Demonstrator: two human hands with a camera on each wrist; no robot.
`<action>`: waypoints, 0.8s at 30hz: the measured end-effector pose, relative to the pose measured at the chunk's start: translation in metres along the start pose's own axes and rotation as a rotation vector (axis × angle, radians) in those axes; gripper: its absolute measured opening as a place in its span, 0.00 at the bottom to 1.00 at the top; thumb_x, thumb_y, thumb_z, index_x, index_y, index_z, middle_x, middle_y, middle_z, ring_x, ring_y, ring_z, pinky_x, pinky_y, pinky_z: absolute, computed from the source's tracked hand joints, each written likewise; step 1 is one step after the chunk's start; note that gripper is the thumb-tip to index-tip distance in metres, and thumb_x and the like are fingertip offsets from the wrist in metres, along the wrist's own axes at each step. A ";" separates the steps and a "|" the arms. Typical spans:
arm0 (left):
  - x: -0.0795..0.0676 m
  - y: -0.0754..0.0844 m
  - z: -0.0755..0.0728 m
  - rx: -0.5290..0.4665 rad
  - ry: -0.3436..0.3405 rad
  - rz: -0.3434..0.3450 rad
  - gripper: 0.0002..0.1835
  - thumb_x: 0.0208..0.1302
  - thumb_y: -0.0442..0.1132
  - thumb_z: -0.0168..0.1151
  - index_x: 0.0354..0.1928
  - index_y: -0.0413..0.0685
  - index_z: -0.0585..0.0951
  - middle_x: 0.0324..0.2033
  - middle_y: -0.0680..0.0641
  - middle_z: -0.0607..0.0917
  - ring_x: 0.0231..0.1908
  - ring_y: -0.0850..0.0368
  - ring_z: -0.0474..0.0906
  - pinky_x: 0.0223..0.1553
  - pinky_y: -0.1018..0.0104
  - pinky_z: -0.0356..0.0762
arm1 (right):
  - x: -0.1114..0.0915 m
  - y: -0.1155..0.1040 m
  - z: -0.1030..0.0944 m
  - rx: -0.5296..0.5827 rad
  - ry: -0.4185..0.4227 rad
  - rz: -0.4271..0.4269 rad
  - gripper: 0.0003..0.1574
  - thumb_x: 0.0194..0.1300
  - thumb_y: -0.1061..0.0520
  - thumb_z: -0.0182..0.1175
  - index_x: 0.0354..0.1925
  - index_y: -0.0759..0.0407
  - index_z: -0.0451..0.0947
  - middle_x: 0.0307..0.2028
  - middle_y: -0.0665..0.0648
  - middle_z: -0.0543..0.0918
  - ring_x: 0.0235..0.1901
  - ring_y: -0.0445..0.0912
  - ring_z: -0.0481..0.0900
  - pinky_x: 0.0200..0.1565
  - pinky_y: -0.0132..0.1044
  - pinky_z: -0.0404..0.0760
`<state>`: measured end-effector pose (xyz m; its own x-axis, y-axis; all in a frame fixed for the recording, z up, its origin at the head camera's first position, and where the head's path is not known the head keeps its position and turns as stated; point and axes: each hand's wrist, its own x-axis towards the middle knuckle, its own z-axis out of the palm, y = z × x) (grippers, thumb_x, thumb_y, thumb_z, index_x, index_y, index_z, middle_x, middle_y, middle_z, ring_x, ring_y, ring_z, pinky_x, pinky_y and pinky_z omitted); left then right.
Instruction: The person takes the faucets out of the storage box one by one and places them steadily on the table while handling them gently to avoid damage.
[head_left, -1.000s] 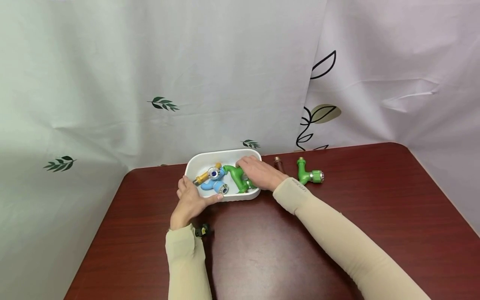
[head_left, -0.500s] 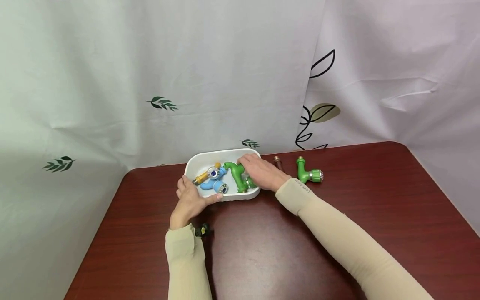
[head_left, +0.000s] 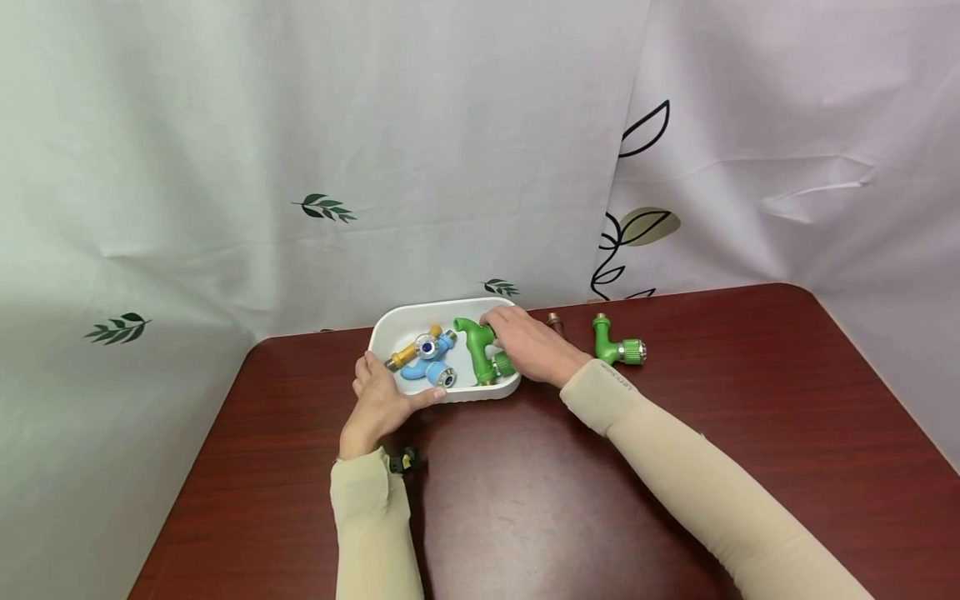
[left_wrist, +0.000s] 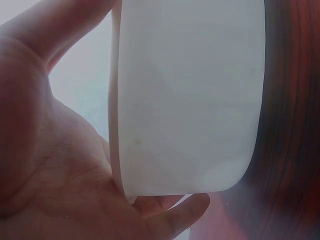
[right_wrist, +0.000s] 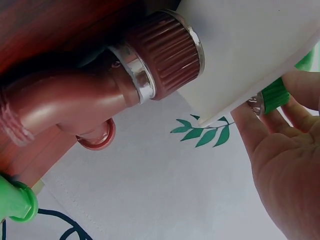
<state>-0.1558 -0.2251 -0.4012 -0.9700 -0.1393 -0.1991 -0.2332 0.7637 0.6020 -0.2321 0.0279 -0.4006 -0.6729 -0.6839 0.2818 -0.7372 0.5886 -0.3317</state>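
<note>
In the head view, a white plastic tray (head_left: 405,313) stands near the table's back edge. My left hand (head_left: 378,407) grips its left end, thumb along the front rim and fingers around the side. In the left wrist view the tray's outer wall (left_wrist: 195,100) lies against that palm. My right hand (head_left: 536,346) reaches over the tray's right end and holds a green tap (head_left: 477,350) by its upper part. The right wrist view shows a green ribbed knob (right_wrist: 275,95) among those fingers. Left in the tray lie a blue tap (head_left: 420,369) and a yellow tap (head_left: 407,354).
Right of the tray lie a brown tap (head_left: 556,323), partly hidden behind the right hand, and another green tap (head_left: 619,351). A pale leaf-patterned curtain (head_left: 450,167) hangs behind the dark red wooden table (head_left: 510,500).
My right hand has shifted slightly right, and the green tap's spout has moved up and right, away from the blue tap. The left hand stays in place on the tray.
</note>
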 end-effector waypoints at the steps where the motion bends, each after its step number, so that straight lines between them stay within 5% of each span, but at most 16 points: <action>1: 0.000 0.000 0.000 0.001 0.001 0.000 0.73 0.52 0.57 0.77 0.75 0.27 0.31 0.73 0.29 0.39 0.68 0.32 0.44 0.69 0.39 0.56 | -0.001 0.000 0.000 -0.004 0.006 -0.004 0.20 0.71 0.66 0.59 0.59 0.69 0.72 0.56 0.63 0.78 0.61 0.55 0.72 0.67 0.45 0.66; 10: 0.002 0.000 0.001 0.018 0.008 -0.002 0.73 0.52 0.56 0.78 0.74 0.26 0.31 0.73 0.28 0.39 0.69 0.30 0.44 0.69 0.40 0.55 | -0.007 0.002 -0.002 -0.021 0.060 -0.022 0.19 0.70 0.68 0.57 0.58 0.70 0.72 0.53 0.62 0.79 0.54 0.56 0.74 0.61 0.45 0.70; 24: 0.000 0.002 0.001 0.004 0.004 -0.014 0.74 0.52 0.56 0.78 0.75 0.26 0.31 0.73 0.29 0.40 0.69 0.31 0.44 0.70 0.40 0.54 | -0.016 0.003 -0.011 0.046 0.075 0.102 0.19 0.74 0.63 0.56 0.61 0.66 0.72 0.58 0.62 0.76 0.60 0.57 0.72 0.65 0.47 0.68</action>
<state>-0.1565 -0.2235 -0.4009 -0.9669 -0.1527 -0.2043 -0.2466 0.7644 0.5957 -0.2242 0.0455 -0.3958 -0.7484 -0.5863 0.3101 -0.6620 0.6320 -0.4029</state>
